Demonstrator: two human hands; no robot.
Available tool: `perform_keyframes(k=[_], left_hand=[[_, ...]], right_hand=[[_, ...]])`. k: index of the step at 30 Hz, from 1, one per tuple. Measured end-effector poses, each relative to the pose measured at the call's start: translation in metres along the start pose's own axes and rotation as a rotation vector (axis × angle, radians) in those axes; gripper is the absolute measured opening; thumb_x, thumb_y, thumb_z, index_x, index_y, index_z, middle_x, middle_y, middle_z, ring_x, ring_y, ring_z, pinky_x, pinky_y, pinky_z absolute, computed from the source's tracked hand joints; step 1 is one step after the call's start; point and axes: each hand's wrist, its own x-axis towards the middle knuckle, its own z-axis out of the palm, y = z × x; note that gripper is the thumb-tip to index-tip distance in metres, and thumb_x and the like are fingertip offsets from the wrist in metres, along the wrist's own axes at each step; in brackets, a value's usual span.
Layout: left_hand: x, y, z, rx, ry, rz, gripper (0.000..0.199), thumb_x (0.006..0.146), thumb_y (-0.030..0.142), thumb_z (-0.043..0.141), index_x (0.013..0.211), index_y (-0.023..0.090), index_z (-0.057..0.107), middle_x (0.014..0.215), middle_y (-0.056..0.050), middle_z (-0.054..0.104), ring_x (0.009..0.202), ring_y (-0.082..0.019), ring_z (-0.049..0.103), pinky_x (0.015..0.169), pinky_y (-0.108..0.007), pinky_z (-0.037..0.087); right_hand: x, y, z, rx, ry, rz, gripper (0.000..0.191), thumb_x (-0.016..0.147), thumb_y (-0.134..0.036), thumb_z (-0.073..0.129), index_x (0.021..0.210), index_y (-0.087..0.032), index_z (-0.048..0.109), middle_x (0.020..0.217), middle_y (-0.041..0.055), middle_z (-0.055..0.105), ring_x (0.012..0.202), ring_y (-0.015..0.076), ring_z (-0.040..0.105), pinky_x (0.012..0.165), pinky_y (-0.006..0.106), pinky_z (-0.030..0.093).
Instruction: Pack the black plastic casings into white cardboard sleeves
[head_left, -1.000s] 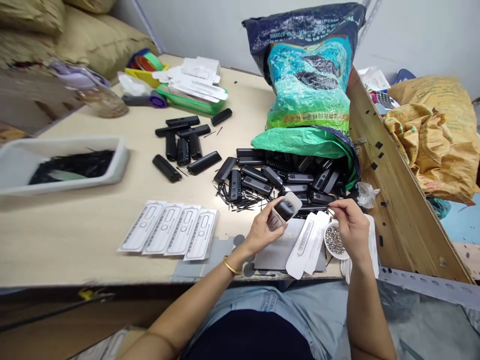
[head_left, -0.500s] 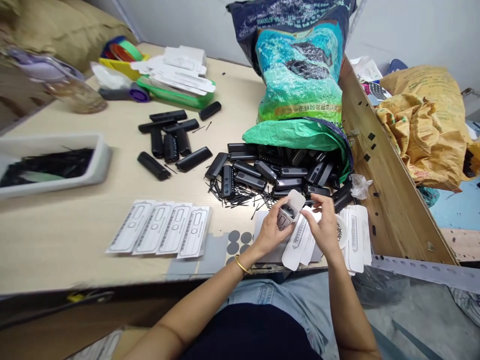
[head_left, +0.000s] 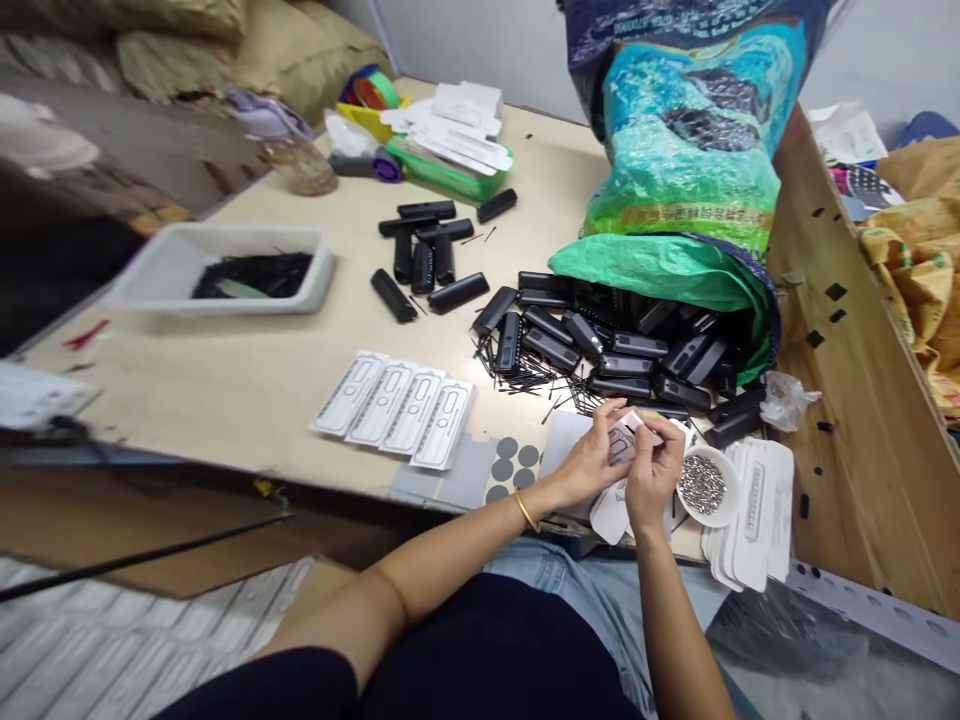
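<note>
My left hand [head_left: 589, 465] is wrapped round a small white printed box [head_left: 622, 440], held end-up over the table's front edge. The fingers of my right hand [head_left: 651, 482] pinch at the box's top flap; the exact fingertips are partly hidden. Below my hands lie flat white printed cartons [head_left: 611, 515]. Just right of my right hand stands a white bowl [head_left: 733, 505] full of small metal pieces. Beyond my hands, black oblong cases [head_left: 634, 345] spill from a green-lined sack [head_left: 675, 180], with thin black sticks [head_left: 525, 375] scattered beside them.
Several white boxes [head_left: 394, 405] lie in a row left of centre, near grey round pads [head_left: 506, 468]. A white tray [head_left: 322, 270] holds black strips. More flat cartons [head_left: 765, 500] are stacked by the wooden side board [head_left: 847, 400]. A green basket [head_left: 450, 178] stands at the back.
The view has swung left. The box's flap stood up before; now my right hand has come over from beside the box and is on the flap at its top.
</note>
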Motion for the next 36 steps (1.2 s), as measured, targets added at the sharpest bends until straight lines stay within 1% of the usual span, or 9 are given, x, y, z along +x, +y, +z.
perform_keyframes(k=[6, 10, 12, 14, 16, 19, 24, 30, 36], left_hand=[[0.000, 0.002, 0.001, 0.076, -0.007, 0.040, 0.060, 0.076, 0.026, 0.061, 0.125, 0.018, 0.026, 0.135, -0.020, 0.043, 0.121, -0.025, 0.050, 0.098, -0.040, 0.044], [-0.011, 0.011, -0.028, 0.405, 0.046, -0.183, 0.053, 0.073, 0.035, 0.062, 0.119, 0.019, 0.041, 0.103, -0.010, 0.062, 0.090, -0.026, 0.062, 0.080, -0.041, 0.050], [-0.021, 0.006, -0.058, 0.612, 0.178, -0.317, 0.048, 0.075, 0.041, 0.059, 0.115, 0.017, 0.047, 0.103, -0.011, 0.062, 0.094, -0.028, 0.060, 0.083, -0.044, 0.048], [-0.032, -0.007, -0.090, 0.868, 0.316, -0.378, 0.055, 0.076, 0.043, 0.056, 0.119, 0.011, 0.048, 0.125, -0.021, 0.051, 0.119, -0.036, 0.046, 0.099, -0.052, 0.037], [-0.042, -0.025, -0.117, 1.095, 0.408, -0.510, 0.072, 0.073, 0.042, 0.057, 0.133, 0.006, 0.038, 0.145, -0.027, 0.026, 0.136, -0.046, 0.015, 0.106, -0.062, 0.017], [-0.053, -0.046, -0.138, 1.204, 0.362, -0.687, 0.089, 0.074, 0.044, 0.056, 0.147, 0.012, 0.014, 0.152, -0.026, 0.002, 0.138, -0.048, -0.004, 0.102, -0.070, 0.005], [-0.060, -0.047, -0.141, 1.257, 0.283, -0.707, 0.082, 0.082, 0.050, 0.047, 0.148, 0.019, 0.010, 0.154, -0.023, 0.001, 0.140, -0.045, -0.002, 0.104, -0.067, 0.008], [-0.051, -0.035, -0.145, 1.207, 0.214, -0.789, 0.092, 0.078, 0.062, 0.050, 0.148, 0.023, 0.005, 0.154, -0.021, -0.006, 0.138, -0.049, -0.002, 0.099, -0.072, 0.013], [-0.048, -0.040, -0.152, 1.280, 0.223, -0.781, 0.088, 0.079, 0.057, 0.052, 0.148, 0.024, 0.010, 0.153, -0.024, 0.001, 0.135, -0.054, 0.004, 0.092, -0.077, 0.018]], right_hand=[[-0.018, 0.012, 0.007, -0.015, -0.051, -0.243, 0.020, 0.089, -0.023, 0.044, 0.106, -0.024, 0.053, 0.115, 0.0099, 0.058, 0.114, 0.0240, 0.053, 0.096, 0.050, 0.042], [-0.027, 0.018, -0.002, -0.003, -0.126, -0.063, 0.029, 0.091, -0.029, 0.039, 0.117, -0.020, 0.048, 0.129, 0.0144, 0.050, 0.123, 0.0257, 0.047, 0.098, 0.051, 0.040], [-0.026, 0.022, -0.011, -0.005, -0.079, 0.041, 0.032, 0.091, -0.031, 0.038, 0.118, -0.018, 0.048, 0.126, 0.0150, 0.053, 0.119, 0.0252, 0.050, 0.098, 0.050, 0.040], [-0.023, 0.026, -0.018, -0.027, -0.044, 0.109, 0.031, 0.091, -0.032, 0.040, 0.116, -0.018, 0.051, 0.116, 0.0134, 0.059, 0.111, 0.0240, 0.055, 0.096, 0.048, 0.042], [-0.019, 0.029, -0.022, -0.062, -0.082, 0.130, 0.028, 0.090, -0.032, 0.044, 0.111, -0.018, 0.054, 0.107, 0.0107, 0.063, 0.102, 0.0226, 0.059, 0.092, 0.045, 0.044], [-0.011, 0.033, -0.026, -0.106, -0.149, 0.096, 0.024, 0.089, -0.031, 0.047, 0.108, -0.019, 0.055, 0.104, 0.0090, 0.064, 0.098, 0.0210, 0.060, 0.089, 0.041, 0.046], [0.002, 0.047, -0.055, -0.282, -0.188, 0.048, 0.023, 0.089, -0.032, 0.045, 0.099, -0.018, 0.059, 0.095, 0.0083, 0.065, 0.090, 0.0219, 0.060, 0.083, 0.040, 0.046], [0.006, 0.064, -0.105, -0.524, -0.366, 0.035, 0.022, 0.089, -0.033, 0.044, 0.089, -0.020, 0.062, 0.090, 0.0087, 0.066, 0.091, 0.0261, 0.056, 0.081, 0.042, 0.043], [0.012, 0.079, -0.131, -0.758, -0.334, 0.113, 0.021, 0.087, -0.027, 0.045, 0.095, -0.019, 0.062, 0.094, 0.0098, 0.067, 0.089, 0.0264, 0.054, 0.076, 0.039, 0.042]])
